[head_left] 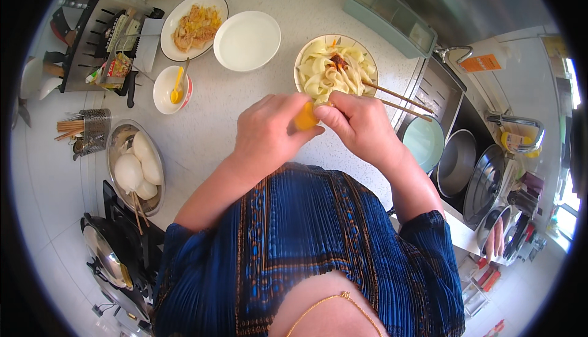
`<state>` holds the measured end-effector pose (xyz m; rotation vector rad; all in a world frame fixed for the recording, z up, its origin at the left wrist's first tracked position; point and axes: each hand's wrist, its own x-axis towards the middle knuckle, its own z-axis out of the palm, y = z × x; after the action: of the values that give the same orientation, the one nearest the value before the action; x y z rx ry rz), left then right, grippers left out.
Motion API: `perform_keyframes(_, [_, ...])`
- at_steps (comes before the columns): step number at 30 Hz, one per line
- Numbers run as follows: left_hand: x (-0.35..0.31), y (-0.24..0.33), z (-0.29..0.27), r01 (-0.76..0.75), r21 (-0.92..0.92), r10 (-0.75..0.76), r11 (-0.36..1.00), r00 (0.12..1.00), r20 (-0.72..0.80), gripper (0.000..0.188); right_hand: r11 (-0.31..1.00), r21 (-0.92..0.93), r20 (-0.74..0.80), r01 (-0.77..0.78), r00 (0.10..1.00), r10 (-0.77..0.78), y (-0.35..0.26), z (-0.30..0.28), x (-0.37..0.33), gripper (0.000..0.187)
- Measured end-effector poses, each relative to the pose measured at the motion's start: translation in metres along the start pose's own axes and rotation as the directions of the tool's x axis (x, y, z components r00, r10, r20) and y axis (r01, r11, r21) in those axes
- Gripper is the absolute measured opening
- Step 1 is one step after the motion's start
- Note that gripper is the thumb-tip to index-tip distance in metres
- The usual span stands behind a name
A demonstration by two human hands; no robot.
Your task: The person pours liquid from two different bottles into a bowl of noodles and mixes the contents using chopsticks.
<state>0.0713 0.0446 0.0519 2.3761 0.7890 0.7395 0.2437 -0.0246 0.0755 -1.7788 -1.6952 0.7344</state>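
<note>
Both hands meet over the speckled white counter, just below a bowl of wide pale noodles (335,67) topped with a dark red sauce. My left hand (266,132) and my right hand (360,122) together pinch a small orange-yellow object (305,118) between their fingertips; what it is I cannot tell. A pair of wooden chopsticks (398,99) rests across the bowl's right rim, pointing right, touched by neither hand.
An empty white plate (247,40), a plate of cooked food (193,24) and a small bowl with a yellow spoon (172,89) stand at the back left. A metal dish of white buns (133,166) is left. Sink with pots and lid (465,171) is right.
</note>
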Motion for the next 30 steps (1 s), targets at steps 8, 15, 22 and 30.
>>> perform_keyframes(8, [0.003,0.003,-0.009,0.131,-0.113,-0.109,0.985,0.977,0.185,0.038,0.942,-0.197,-0.075,0.273,0.953,-0.292,0.004,0.001,0.002,0.024])
perform_keyframes(15, [-0.008,0.009,-0.006,0.172,-0.157,-0.101,0.973,0.918,0.384,0.031,0.777,-0.339,0.116,0.530,0.843,-0.525,0.022,-0.001,-0.005,0.023])
perform_keyframes(22, [-0.009,0.001,0.003,-0.111,0.230,0.073,0.967,0.984,0.164,0.029,0.934,-0.245,0.069,0.262,0.965,-0.253,0.038,0.031,-0.010,0.017])
perform_keyframes(30, [-0.013,-0.001,0.001,-0.097,0.201,0.062,0.975,0.983,0.170,0.030,0.910,-0.314,0.124,0.271,0.962,-0.244,0.025,0.018,-0.008,0.020])
